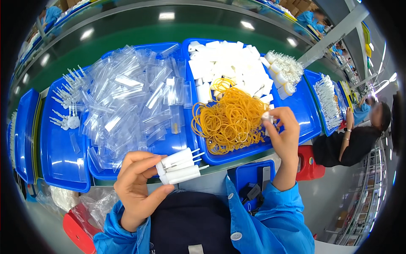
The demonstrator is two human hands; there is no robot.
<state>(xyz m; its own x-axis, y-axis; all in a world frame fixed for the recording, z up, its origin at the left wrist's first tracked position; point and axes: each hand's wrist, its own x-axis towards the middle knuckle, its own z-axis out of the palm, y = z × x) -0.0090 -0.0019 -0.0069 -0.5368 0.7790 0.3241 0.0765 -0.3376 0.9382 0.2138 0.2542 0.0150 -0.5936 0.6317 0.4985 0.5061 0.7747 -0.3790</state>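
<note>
Thumb and fingers of my left hand are closed on a cluster of white plastic cylinders. Thin white prongs stick out of its right end. My right hand pinches a small white plastic piece at the right edge of a heap of yellow rubber bands. The fingers partly hide that piece, and its exact kind cannot be made out. Behind the bands, white plastic blocks fill the rest of the same blue tray. Clear plastic sleeves lie heaped in the tray to the left.
White pronged parts lie in a blue tray at the left, more at the far right. Rolled white pieces sit between. A green conveyor belt runs behind. A red stool and a co-worker are at right.
</note>
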